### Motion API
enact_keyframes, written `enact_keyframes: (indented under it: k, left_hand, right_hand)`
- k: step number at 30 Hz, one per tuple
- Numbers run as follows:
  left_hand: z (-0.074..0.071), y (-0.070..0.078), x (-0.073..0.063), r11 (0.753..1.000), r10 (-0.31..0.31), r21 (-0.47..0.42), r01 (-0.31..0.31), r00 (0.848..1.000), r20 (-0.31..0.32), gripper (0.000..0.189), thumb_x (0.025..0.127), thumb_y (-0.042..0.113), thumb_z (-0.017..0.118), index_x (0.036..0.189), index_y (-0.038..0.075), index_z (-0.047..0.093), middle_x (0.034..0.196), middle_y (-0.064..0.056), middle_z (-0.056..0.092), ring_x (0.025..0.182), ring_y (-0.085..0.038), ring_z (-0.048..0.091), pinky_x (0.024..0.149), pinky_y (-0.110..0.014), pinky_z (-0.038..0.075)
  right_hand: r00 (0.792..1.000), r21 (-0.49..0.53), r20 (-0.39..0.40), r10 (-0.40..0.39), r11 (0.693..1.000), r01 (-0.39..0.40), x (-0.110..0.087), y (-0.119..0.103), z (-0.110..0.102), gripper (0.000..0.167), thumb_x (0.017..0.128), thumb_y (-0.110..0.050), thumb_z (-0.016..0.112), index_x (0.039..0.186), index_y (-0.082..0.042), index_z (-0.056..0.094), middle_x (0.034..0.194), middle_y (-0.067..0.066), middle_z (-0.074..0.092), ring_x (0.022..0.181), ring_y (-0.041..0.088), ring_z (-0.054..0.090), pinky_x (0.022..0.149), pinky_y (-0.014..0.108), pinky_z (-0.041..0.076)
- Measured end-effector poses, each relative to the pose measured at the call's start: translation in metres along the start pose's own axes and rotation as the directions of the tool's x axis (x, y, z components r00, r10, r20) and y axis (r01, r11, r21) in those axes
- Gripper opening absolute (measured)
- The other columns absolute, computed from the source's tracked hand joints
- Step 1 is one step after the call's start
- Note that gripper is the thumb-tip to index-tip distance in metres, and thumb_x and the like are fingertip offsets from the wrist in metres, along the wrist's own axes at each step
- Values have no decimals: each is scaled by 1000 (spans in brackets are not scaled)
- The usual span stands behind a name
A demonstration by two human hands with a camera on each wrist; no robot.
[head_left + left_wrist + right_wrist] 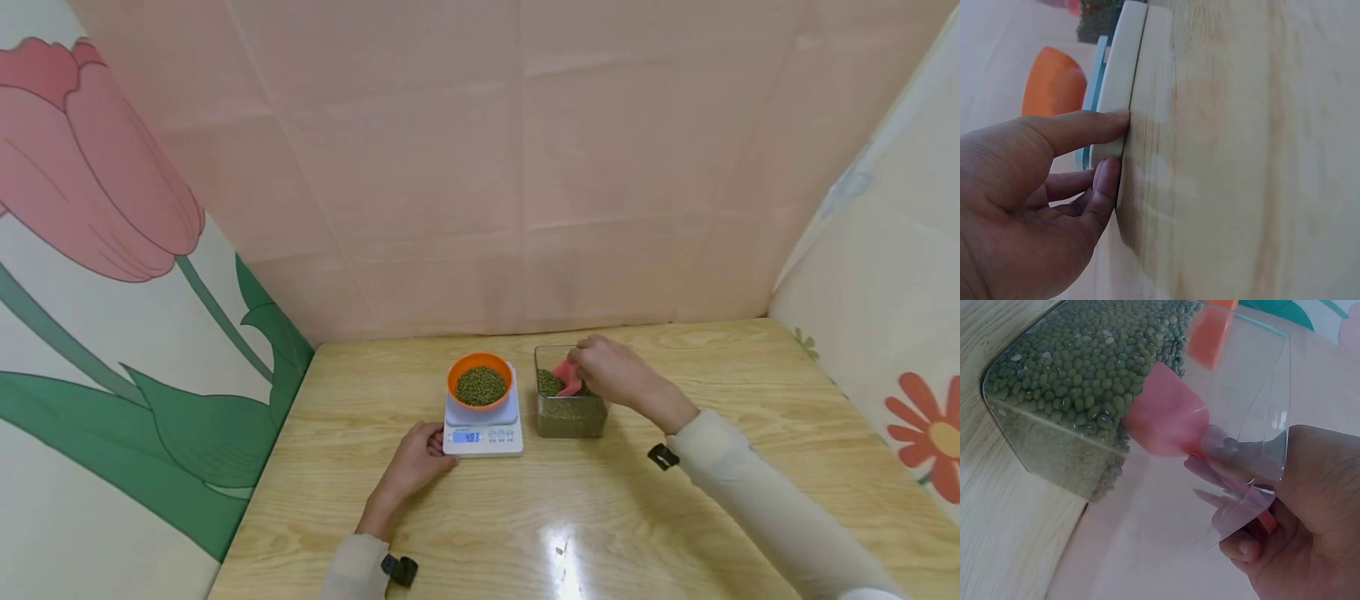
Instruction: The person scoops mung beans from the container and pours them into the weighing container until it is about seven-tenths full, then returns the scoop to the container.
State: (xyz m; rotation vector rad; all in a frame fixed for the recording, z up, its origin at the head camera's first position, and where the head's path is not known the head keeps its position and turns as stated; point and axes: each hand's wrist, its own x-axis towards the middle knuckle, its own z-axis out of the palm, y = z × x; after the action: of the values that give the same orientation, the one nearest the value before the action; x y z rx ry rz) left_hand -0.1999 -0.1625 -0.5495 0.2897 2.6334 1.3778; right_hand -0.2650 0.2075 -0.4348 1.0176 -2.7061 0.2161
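Observation:
My left hand (pixel 414 460) holds the front left corner of a white kitchen scale (pixel 510 447), thumb on the front edge and curled fingers at the side. Its display (pixel 468 437) appears to read 483. On the scale's platform stands an orange bowl (pixel 481 357) containing green mung beans (pixel 481 386). To the right is a clear rectangular container (pixel 573 427) partly filled with mung beans (pixel 1079 375). My right hand (pixel 618 373) reaches over its rim and grips a pink scoop (pixel 1169 412) by the handle. The scoop's bowl touches the beans inside.
Everything stands on a wood-grain table (pixel 360 392). A pink sheet (pixel 450 167) hangs behind its back edge, with flower-printed panels on the left and right. Black wrist cameras (pixel 400 571) are strapped at both cuffs.

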Motion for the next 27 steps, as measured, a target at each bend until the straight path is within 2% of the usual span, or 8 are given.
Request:
enact_keyframes:
  k: [6, 11, 18, 27]
  left_hand:
    - [0, -2, 0, 1000, 0, 4, 0, 1000, -1, 60, 86, 5, 86, 138, -11, 61, 106, -14, 58, 89, -19, 58, 73, -21, 51]
    - [-1, -1, -1, 1000, -2, 0, 2, 1000, -1, 60, 86, 4, 86, 138, -12, 60, 106, -14, 59, 90, -19, 58, 74, -21, 51]
    - [-1, 2, -1, 1000, -9, -7, 9, 1000, 2, 61, 87, 5, 86, 139, -11, 60, 108, -15, 59, 91, -21, 58, 74, -21, 51]
    - [-2, 4, 0, 1000, -17, -14, 17, 1000, 9, 60, 87, 5, 86, 138, -12, 61, 107, -15, 59, 92, -22, 59, 74, -21, 50]
  right_hand:
    - [1000, -1, -6, -15, 1000, 15, 3, -1, 3, 18, 89, 11, 68, 84, -6, 75, 82, 6, 69, 77, 23, 62, 67, 38, 55]
    - [1000, 15, 8, -12, 1000, 12, 5, -1, 5, 19, 90, 10, 70, 81, -7, 73, 82, 6, 69, 77, 24, 64, 72, 42, 56]
    - [999, 36, 46, 10, 999, -11, 9, -2, 6, 17, 90, 8, 70, 80, -6, 72, 80, 6, 68, 77, 26, 65, 71, 45, 57]
    - [999, 61, 40, -14, 998, 11, 9, 0, 7, 16, 92, 10, 69, 84, -4, 74, 81, 7, 69, 77, 25, 66, 71, 43, 56]
